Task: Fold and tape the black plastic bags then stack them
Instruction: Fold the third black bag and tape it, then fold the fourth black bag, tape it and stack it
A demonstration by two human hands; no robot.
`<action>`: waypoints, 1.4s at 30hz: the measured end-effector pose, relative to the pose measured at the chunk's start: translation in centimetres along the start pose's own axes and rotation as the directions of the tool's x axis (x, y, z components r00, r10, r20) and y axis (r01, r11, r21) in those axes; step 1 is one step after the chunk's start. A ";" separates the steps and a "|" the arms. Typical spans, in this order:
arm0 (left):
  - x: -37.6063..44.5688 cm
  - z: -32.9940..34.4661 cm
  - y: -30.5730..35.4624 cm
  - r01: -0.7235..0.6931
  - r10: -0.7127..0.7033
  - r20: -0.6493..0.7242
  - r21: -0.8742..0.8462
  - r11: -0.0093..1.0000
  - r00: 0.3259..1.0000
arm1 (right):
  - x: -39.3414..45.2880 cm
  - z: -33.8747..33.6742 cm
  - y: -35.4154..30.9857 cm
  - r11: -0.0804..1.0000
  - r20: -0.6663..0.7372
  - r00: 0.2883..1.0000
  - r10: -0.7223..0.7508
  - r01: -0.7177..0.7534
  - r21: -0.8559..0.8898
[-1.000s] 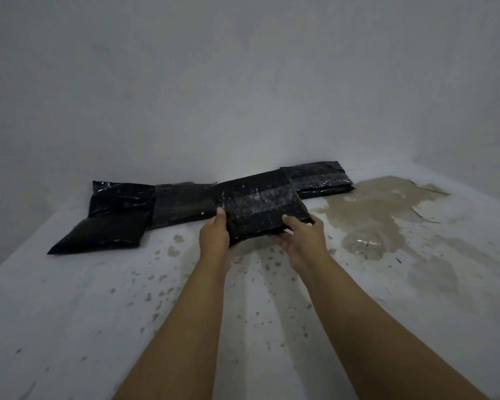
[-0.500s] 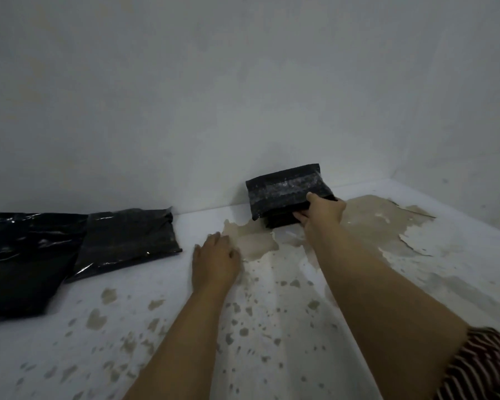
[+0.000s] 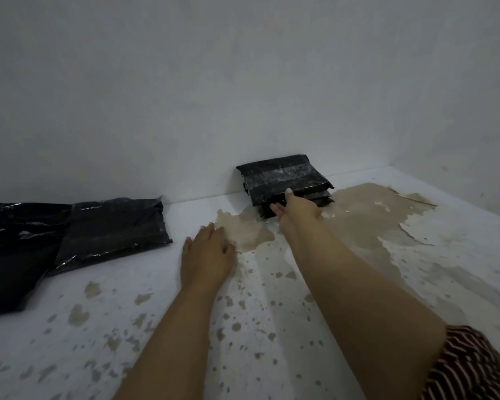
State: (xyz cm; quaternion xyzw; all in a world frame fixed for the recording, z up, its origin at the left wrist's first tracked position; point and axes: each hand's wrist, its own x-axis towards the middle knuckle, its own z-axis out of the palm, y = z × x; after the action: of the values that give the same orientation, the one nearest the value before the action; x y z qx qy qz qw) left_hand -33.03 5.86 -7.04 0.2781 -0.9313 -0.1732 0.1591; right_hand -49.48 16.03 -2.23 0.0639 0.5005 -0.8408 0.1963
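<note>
A folded black plastic bag (image 3: 283, 176) with a strip of clear tape across it lies on top of a small stack of folded bags (image 3: 322, 197) against the back wall. My right hand (image 3: 298, 212) reaches to the stack's front edge, thumb on the top bag and fingers under its edge. My left hand (image 3: 207, 255) rests palm down on the table, fingers apart, holding nothing. At the left lie two unfolded black bags: one (image 3: 113, 229) nearer the middle, and a glossier one (image 3: 15, 255) partly cut off by the frame edge.
The white table (image 3: 416, 298) has peeled, brownish patches of paint in front of the stack and to its right. A plain wall (image 3: 243, 82) closes the back, and a side wall meets it at the far right. A striped sleeve (image 3: 474, 365) shows at the lower right.
My right hand carried the folded bag from the middle to the right and set it on the stack by the wall. My left hand let go and dropped flat on the table.
</note>
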 end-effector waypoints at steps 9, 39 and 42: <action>-0.1 -0.1 0.2 0.002 -0.002 0.028 0.000 1.000 1.000 | 0.9 -0.3 -0.4 0.999 0.091 0.995 -0.034 0.035 -0.017; -14.9 -10.3 -14.4 0.318 -0.310 -0.101 0.070 0.946 0.945 | -13.2 10.8 12.7 -0.039 0.577 0.808 -0.120 0.577 -0.816; -14.3 -10.2 -14.2 0.321 -0.311 -0.141 0.053 0.946 0.940 | -13.0 12.4 13.6 -0.166 0.572 0.800 -0.182 0.548 -0.820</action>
State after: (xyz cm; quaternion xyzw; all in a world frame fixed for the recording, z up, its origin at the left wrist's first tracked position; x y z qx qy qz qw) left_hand -11.04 0.51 -6.67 0.4405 -0.8680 -0.1426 0.1794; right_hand -31.09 3.01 -3.32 -0.3516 0.9040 -0.2431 -0.0082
